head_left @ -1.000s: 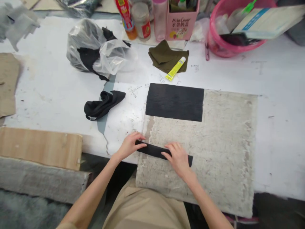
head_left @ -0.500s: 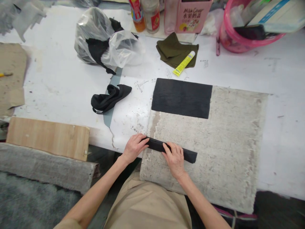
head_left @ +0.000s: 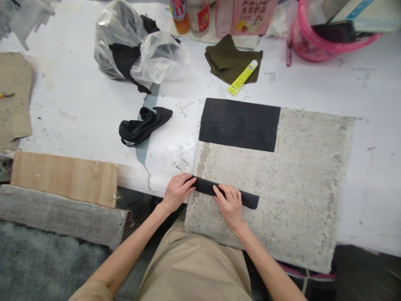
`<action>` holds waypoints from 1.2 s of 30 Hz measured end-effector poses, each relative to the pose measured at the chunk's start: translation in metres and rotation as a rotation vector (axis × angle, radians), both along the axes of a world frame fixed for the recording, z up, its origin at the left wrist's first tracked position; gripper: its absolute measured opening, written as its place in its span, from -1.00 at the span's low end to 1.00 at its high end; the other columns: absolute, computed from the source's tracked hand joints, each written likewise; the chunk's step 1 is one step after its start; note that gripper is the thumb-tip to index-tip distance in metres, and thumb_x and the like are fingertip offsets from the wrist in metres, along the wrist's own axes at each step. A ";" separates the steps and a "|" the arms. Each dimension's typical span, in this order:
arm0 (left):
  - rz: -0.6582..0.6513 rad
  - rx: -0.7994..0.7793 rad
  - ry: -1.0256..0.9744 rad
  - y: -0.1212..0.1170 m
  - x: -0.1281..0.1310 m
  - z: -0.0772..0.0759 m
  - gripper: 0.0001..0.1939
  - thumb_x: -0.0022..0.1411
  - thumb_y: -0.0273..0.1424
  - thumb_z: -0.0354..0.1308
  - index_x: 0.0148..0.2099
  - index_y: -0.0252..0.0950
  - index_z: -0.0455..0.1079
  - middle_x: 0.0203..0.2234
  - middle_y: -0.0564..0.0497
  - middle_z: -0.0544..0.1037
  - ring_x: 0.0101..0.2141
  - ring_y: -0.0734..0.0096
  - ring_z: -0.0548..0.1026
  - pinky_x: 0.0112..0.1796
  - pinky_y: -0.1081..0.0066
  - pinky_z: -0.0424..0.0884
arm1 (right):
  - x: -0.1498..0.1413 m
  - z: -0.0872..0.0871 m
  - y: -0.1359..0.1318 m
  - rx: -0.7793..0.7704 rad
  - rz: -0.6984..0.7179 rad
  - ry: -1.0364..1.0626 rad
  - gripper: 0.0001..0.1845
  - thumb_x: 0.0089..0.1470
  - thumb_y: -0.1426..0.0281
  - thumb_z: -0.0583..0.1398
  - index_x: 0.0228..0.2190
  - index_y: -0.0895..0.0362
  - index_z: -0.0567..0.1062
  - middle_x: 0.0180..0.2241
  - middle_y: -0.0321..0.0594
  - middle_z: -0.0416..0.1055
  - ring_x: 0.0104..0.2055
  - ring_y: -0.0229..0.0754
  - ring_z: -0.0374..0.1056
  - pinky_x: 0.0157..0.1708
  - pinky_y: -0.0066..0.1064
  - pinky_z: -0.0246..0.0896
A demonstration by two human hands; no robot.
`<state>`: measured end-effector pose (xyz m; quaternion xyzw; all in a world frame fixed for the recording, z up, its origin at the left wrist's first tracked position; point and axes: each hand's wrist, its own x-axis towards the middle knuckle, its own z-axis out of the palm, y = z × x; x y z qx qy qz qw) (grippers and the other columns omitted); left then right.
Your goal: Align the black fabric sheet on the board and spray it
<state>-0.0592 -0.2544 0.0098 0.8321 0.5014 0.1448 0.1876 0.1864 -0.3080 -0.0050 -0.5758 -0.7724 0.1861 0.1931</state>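
A narrow folded strip of black fabric (head_left: 206, 186) lies slantwise on a worn grey board (head_left: 307, 179). My left hand (head_left: 179, 190) is closed on the strip's left end, thumb and fingers pinching it. Near the strip's middle, my right hand (head_left: 229, 205) grips it with bent fingers, and its right end sticks out past them. Farther up the board lies a flat rectangle of black fabric (head_left: 239, 124). Left of the board, a crumpled black cloth (head_left: 144, 125) rests on the white table surface (head_left: 78, 113).
Olive cloth pieces (head_left: 230, 58) lie behind the board under a yellow tube (head_left: 242, 77). A clear plastic bag (head_left: 119, 29), a glass jar (head_left: 198, 16) and a pink basket (head_left: 308, 46) stand at the back. A wooden plank (head_left: 64, 177) is at the left front edge.
The whole view has shifted slightly, so the table's things appear a little higher. Both hands keep their hold on the strip, with hardly any movement.
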 end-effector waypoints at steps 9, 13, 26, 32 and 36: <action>-0.067 -0.016 -0.008 -0.001 0.008 0.004 -0.69 0.26 -0.38 0.18 0.05 -0.22 0.40 -0.06 -0.16 0.47 0.03 0.08 0.37 -0.02 0.09 0.38 | 0.001 0.004 0.004 -0.018 -0.022 0.034 -0.67 0.19 0.44 0.16 0.00 0.04 0.44 -0.16 -0.14 0.46 -0.06 -0.11 0.30 -0.03 -0.20 0.12; -0.063 -0.033 -0.011 -0.002 0.011 0.003 -0.70 0.26 -0.37 0.17 0.04 -0.21 0.41 -0.08 -0.16 0.47 0.02 0.07 0.37 -0.03 0.07 0.39 | 0.001 0.005 0.006 -0.024 -0.030 0.028 -0.80 0.18 0.42 0.18 -0.13 0.06 0.49 -0.22 -0.16 0.46 -0.09 -0.10 0.29 -0.06 -0.22 0.11; -0.101 -0.132 0.066 0.012 0.014 0.008 -0.48 0.13 -0.31 0.31 0.11 -0.30 0.31 0.00 -0.23 0.40 0.05 0.00 0.32 0.03 0.05 0.30 | 0.007 0.022 0.035 -0.205 0.014 -0.076 -0.63 0.09 0.30 0.27 -0.06 0.12 0.41 -0.13 -0.06 0.42 -0.10 0.03 0.27 -0.15 -0.15 0.15; -0.113 -0.189 0.161 0.022 0.016 0.010 -0.52 0.07 -0.27 0.36 0.00 -0.31 0.34 -0.12 -0.17 0.43 -0.09 0.06 0.39 -0.11 0.15 0.32 | 0.001 0.023 0.037 -0.220 0.037 -0.155 -0.71 0.05 0.33 0.30 -0.17 0.13 0.46 -0.20 -0.10 0.41 -0.15 0.00 0.25 -0.22 -0.21 0.12; -0.119 -0.220 0.173 0.033 0.016 0.013 -0.73 0.16 -0.29 0.30 -0.14 -0.28 0.37 -0.26 -0.06 0.45 -0.22 0.19 0.42 -0.21 0.24 0.28 | 0.002 0.023 0.038 -0.215 0.014 -0.141 -0.92 0.14 0.42 0.22 -0.27 0.11 0.47 -0.25 -0.17 0.42 -0.19 -0.07 0.25 -0.22 -0.24 0.09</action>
